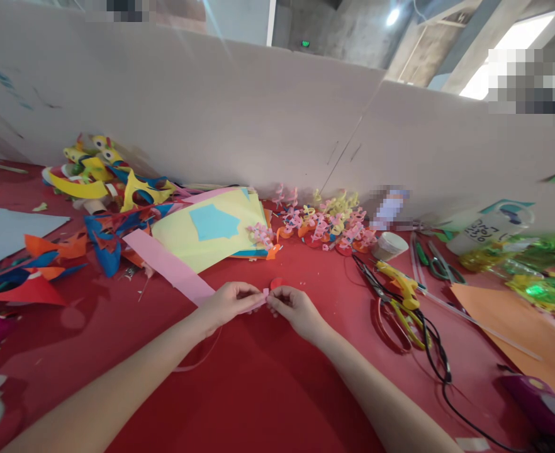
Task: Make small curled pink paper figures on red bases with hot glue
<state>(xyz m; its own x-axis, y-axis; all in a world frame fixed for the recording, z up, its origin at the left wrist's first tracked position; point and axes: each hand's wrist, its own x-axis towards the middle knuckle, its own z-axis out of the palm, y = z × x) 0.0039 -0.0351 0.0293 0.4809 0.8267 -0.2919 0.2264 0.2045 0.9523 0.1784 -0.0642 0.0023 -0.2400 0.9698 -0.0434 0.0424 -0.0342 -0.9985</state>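
we have a small pink paper piece [265, 292] mid-front, just above the red, smooth-topped counter [258, 402], between the fingertips of both hands. left hand [230, 299]: grip together, thumb and forefinger pinched on the piece from its left. right hand [294, 308]: grip also together, pinched at the piece's right edge; we can't see what the lower fingers do. step in hand, as we judge it: fine two-handed shaping or lining up of the paper; fold or join, we can't tell, the fingers cover most of it. a flat red paper bit [276, 283] shows just behind the right fingertips. a long flat pink paper strip [168, 267] slants down to the left hand; whether it's touching, we can't tell. beyond, a cluster of curled pink and yellow paper shapes [325, 220] near the wall. red-handled metal scissors [391, 330] and a yellow plastic glue gun [403, 286] lie right, apart from both hands. next move, we'd say, calls for a light, level pinch on both sides, no tugging; thin paper could crease or tear.
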